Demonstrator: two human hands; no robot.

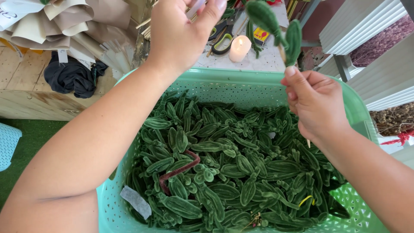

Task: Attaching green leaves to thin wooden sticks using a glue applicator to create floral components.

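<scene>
My right hand (314, 102) is raised over the far right rim of a mint-green perforated basket (241, 83) and pinches the stem of a fuzzy green leaf sprig (276, 26) with two leaves, held upright. My left hand (179, 32) is lifted higher, at the top of the view, fingers curled around something pale that the frame edge mostly hides. The basket below is full of several fuzzy green leaves (224, 172). A dark red fuzzy wire (177, 171) and a white scrap (136, 201) lie among them.
Behind the basket a white table holds a lit pale candle (239, 47), green-handled scissors (224, 41) and wooden sticks. Rolled beige paper (56, 21) and a dark cloth (71, 77) sit at the left on a wooden platform. A light blue basket (6, 144) stands at the left edge.
</scene>
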